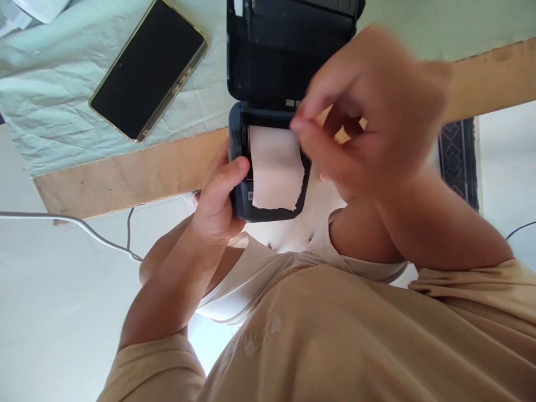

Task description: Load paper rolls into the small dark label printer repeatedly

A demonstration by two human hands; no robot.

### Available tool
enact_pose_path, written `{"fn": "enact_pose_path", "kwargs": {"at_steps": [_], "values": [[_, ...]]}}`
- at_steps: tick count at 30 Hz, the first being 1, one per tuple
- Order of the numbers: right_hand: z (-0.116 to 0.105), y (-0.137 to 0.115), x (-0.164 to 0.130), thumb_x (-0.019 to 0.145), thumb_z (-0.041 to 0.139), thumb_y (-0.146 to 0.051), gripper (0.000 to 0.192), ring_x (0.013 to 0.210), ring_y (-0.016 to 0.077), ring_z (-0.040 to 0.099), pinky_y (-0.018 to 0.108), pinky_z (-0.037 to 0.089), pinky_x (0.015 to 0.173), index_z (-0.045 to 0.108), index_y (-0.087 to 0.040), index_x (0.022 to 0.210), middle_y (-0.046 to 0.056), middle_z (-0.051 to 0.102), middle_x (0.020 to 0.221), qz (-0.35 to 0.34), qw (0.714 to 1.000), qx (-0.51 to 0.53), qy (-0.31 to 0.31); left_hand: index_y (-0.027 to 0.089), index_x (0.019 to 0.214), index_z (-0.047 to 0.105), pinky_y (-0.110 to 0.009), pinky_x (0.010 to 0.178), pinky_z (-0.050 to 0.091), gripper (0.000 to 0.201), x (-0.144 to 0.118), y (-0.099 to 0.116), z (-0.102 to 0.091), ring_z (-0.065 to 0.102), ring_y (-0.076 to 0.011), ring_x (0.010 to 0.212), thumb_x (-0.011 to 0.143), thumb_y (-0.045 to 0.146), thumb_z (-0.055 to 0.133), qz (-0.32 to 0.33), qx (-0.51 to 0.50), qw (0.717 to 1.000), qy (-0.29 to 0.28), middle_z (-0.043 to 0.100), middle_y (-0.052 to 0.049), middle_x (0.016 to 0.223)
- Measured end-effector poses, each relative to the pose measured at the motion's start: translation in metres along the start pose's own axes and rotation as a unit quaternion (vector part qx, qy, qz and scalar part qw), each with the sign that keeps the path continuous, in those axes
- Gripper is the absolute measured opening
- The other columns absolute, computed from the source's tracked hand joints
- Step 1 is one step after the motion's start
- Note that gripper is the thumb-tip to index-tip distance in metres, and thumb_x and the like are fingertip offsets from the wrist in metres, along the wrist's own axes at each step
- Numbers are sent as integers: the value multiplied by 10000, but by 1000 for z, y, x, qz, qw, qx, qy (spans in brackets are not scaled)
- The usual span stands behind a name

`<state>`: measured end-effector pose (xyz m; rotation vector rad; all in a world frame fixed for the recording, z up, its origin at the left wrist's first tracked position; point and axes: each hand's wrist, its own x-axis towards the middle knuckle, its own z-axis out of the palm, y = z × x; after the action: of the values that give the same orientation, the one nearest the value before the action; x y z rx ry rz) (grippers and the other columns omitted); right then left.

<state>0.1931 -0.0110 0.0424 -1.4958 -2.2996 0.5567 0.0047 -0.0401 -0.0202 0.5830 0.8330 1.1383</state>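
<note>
Black printer [268, 111] in left hand [215, 195], paper [276, 167] out

Left hand [218, 195] gripping printer [268, 162], torn paper [276, 167]

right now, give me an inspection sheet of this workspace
surface: wooden table partly under a creased pale cloth
job's things: small dark printer, lid open, torn paper strip sticking out
clutter: phone face up on the cloth
grippers: left hand grips the printer's side; right hand, blurred, fingers pinched by the paper's top edge
cables: thin cables below the table edge
surroundings: patterned rug, pale floor
</note>
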Motion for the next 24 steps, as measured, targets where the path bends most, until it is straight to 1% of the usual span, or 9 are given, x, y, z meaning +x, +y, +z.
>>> {"fn": "enact_pose_path", "kwargs": {"at_steps": [4,7,10,13,15,17,21,22,24], "values": [[7,-5,2,869,488,-360,166,707,213,583,337,301,579,600,-321,984,-12,663,794,2,990,-143,-5,170,924,680,-399,911,612,195,1,-1,1,701,-302,1117,835,342,703,11,8,1000,-3,683,-21,744],[9,-8,4,782,600,-401,203,639,208,541,350,285,554,592,-362,981,-11,616,712,29,993,-110,-36,150,953,698,-391,944,598,277,2,-3,1,687,-311,1149,807,381,744,8,25,1000,-10,707,-48,829],[6,-9,4,722,662,-353,253,629,202,551,370,353,570,595,-367,966,-25,632,736,42,997,-34,-60,145,1011,710,-376,913,602,340,2,-4,2,702,-307,1110,775,380,777,25,30,999,-23,713,-57,885],[-3,-5,2,711,659,-270,292,588,147,540,359,403,588,604,-326,992,-63,687,801,8,994,88,-64,172,958,729,-275,775,610,219,1,0,5,738,-201,876,801,321,761,27,14,999,-24,704,-1,815],[-11,5,4,728,656,-268,306,548,103,526,317,422,558,606,-289,1030,-71,700,829,-24,966,241,-95,178,876,739,-228,680,599,104,1,4,6,711,-137,718,844,274,712,23,-1,1000,-12,710,28,775],[-15,22,10,727,653,-304,334,563,108,554,283,417,506,600,-264,1054,-52,671,802,-19,909,400,-116,174,878,755,-250,639,612,165,1,8,5,706,-143,662,894,295,644,25,-4,1000,-13,742,16,791],[-15,66,32,610,573,-401,276,648,137,538,285,364,450,502,-255,833,3,546,791,72,857,506,60,193,963,768,-346,737,657,311,0,16,1,761,-250,895,927,415,554,43,16,999,-22,778,-39,870],[-13,75,37,583,562,-435,319,606,130,497,285,307,419,471,-268,838,5,507,783,87,855,503,86,210,982,767,-359,790,657,302,0,18,0,748,-267,1001,920,414,554,51,18,998,-14,779,-39,888],[-9,87,42,598,526,-440,289,529,116,403,302,247,412,394,-270,791,8,445,738,127,886,402,192,248,1061,758,-395,879,645,309,0,22,-1,692,-284,1171,920,407,534,67,14,998,3,779,-26,927]]}}
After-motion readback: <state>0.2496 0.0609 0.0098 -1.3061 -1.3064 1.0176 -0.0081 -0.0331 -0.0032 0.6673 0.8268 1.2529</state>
